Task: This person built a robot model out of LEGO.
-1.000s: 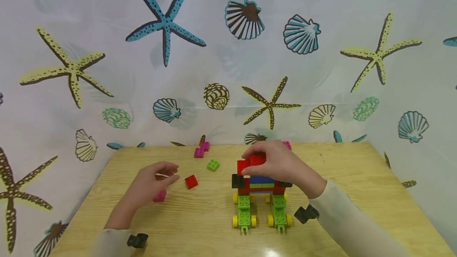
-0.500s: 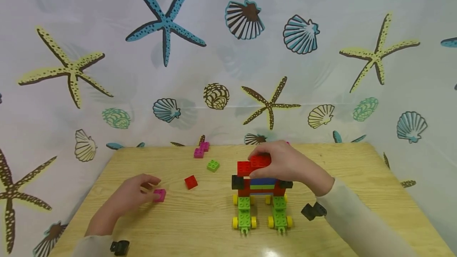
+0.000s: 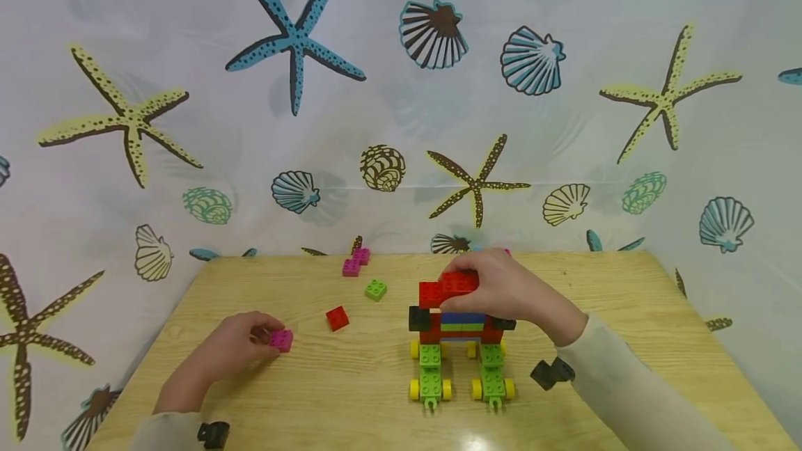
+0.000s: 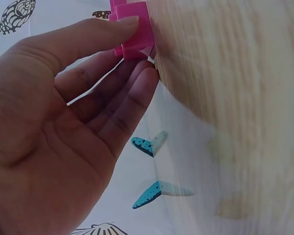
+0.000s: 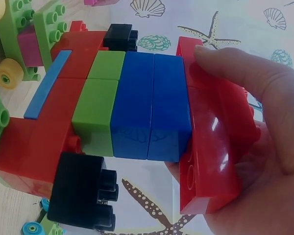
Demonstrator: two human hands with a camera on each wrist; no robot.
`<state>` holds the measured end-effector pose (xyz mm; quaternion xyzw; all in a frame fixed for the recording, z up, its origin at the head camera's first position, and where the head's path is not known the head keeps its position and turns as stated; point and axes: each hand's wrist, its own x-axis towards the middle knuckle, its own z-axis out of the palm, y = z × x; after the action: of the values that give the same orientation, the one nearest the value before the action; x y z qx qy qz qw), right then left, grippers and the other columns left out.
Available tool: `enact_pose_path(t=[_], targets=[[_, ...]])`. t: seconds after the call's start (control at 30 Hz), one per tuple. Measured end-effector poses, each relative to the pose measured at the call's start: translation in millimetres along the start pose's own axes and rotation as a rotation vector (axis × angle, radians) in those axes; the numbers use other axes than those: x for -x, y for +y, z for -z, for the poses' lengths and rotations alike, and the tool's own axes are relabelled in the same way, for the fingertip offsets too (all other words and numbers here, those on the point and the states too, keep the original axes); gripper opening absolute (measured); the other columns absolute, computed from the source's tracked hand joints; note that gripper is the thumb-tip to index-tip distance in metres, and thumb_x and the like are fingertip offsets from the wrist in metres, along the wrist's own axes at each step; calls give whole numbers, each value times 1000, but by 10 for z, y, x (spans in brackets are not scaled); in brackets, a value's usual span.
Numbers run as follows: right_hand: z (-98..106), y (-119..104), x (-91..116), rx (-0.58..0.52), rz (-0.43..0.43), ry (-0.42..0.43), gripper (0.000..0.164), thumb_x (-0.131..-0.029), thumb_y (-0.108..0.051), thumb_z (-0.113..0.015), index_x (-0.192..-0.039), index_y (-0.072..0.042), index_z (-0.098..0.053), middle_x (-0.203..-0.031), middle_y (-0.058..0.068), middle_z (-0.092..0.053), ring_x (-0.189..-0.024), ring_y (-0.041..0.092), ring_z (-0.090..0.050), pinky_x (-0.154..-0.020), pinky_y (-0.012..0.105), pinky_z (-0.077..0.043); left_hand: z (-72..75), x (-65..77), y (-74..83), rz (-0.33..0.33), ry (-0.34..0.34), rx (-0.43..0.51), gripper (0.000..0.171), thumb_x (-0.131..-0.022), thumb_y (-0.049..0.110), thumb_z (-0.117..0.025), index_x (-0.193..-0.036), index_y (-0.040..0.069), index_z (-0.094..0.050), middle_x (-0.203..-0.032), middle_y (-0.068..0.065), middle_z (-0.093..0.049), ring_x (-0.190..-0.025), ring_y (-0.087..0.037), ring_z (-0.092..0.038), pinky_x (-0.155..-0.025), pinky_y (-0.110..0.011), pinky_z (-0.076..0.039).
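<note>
My left hand point(image 3: 233, 348) pinches a pink brick point(image 3: 282, 341) low over the left part of the table. The left wrist view shows its thumb on the brick's flat side point(image 4: 136, 30), with fingertips right by the wood. My right hand point(image 3: 504, 289) grips red bricks point(image 3: 460, 283) at the top of a toy-brick build. Under them, the right wrist view shows blue bricks point(image 5: 132, 103), green bricks point(image 5: 99, 93) and a red layer point(image 5: 71, 90). Black bricks point(image 5: 76, 191) stick out on both sides. The build stands on green bases point(image 3: 430, 371) with yellow wheels point(image 3: 414, 390).
Between the hands lie a loose red brick point(image 3: 336, 319) and a lime green brick point(image 3: 376, 289). Two pink bricks point(image 3: 351, 267) sit near the back edge of the wooden table point(image 3: 351, 395). A sheet with starfish and shells point(image 3: 388, 117) hangs behind and along the sides.
My left hand has come left and down from beside the loose red brick and taken hold of the pink brick. My right hand has slid slightly right along the top red bricks.
</note>
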<state>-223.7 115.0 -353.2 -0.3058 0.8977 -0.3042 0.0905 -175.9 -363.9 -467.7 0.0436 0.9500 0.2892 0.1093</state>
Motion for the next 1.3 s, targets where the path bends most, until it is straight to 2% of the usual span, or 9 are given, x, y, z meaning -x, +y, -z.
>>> enact_pose_path(t=[0.27, 0.4, 0.5, 0.67, 0.9, 1.1, 1.3], targets=[[13, 7, 11, -13, 11, -2, 38, -94, -37, -90, -122, -14, -80, -110, -1, -80, -91, 14, -65, -80, 31, -58, -10, -5, 40, 7, 2, 30, 40, -97, 16, -89, -130, -1, -75, -118, -10, -79, -106, -22, -72, -93, -46, -65], [13, 19, 9, -17, 21, -2, 37, -94, -38, -90, -121, -14, -80, -108, -1, -80, -89, 13, -64, -78, 31, -57, -29, 2, 86, 11, 32, 45, 43, -97, 20, -89, -133, 0, -75, -126, -12, -77, -113, -26, -73, -100, -49, -66], [16, 23, 9, -19, 23, -1, 37, -94, -38, -90, -122, -14, -80, -108, -1, -80, -89, 13, -64, -78, 31, -57, -39, 1, 150, -9, 65, 63, 44, -99, 23, -88, -134, 1, -74, -129, -13, -77, -118, -29, -73, -102, -49, -67], [21, 15, 14, -29, 18, -5, 37, -94, -36, -89, -122, -14, -80, -108, -2, -80, -90, 14, -64, -79, 31, -57, -40, -7, 297, -75, 101, 106, 42, -100, 24, -87, -133, 3, -74, -129, -12, -77, -121, -30, -74, -98, -41, -68], [16, 20, 11, -28, 23, -3, 37, -95, -35, -89, -123, -14, -80, -107, -2, -80, -88, 13, -64, -78, 31, -57, -66, -32, 537, -147, 125, 193, 34, -101, 17, -86, -131, 4, -76, -128, -11, -77, -121, -29, -74, -95, -32, -68], [9, 19, 8, -18, 30, 2, 37, -94, -35, -89, -123, -14, -80, -107, -2, -80, -88, 13, -64, -78, 31, -57, -103, -49, 715, -160, 131, 252, 36, -101, 17, -85, -134, 6, -74, -132, -12, -75, -122, -30, -75, -99, -33, -67], [9, 13, 16, -15, 32, 6, 37, -94, -35, -89, -123, -14, -80, -107, -2, -80, -88, 13, -64, -78, 31, -56, -131, -56, 980, -176, 167, 284, 41, -101, 19, -85, -138, 7, -73, -137, -14, -75, -122, -30, -77, -101, -33, -67]])
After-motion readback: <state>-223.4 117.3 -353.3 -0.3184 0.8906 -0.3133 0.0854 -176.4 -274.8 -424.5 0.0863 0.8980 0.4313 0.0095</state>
